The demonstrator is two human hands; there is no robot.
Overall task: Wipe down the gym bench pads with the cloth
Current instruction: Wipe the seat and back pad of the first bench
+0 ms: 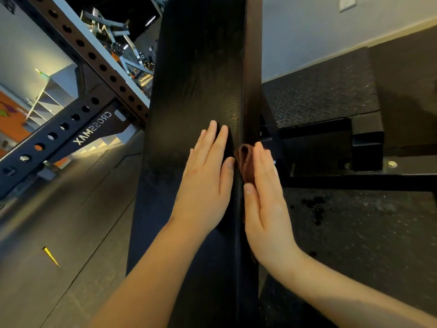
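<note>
– Bench pad [196, 67], long, black, textured: entry one. Progress?
– Judged midway at best. The cloth sits on the pad's right side face, so that face looks to be the step in hand. The pad's top shows a dull sheen, but whether it has been wiped I cannot tell. The pad's left side face and far end lie away from both hands (count them as left to do unless proven otherwise).
– Entry two, cloth?
– Cloth [244, 159], brown, crumpled. It is pressed against the pad's right side face. One fold shows at the pad's upper right edge and the rest is hidden under the palm.
– Hands?
– Right hand [264, 197]: flat, fingers straight and together, pressing the cloth to the pad's side, not curled round it. Left hand [205, 181]: flat on the pad's top, fingers straight, holding nothing, its thumb just across the pad's right edge from the cloth.
– Sundries?
– Rack upright [92, 129] marked CROSSMAX, left of the pad. Diamond-plate platform [319, 91], right of the pad.
</note>
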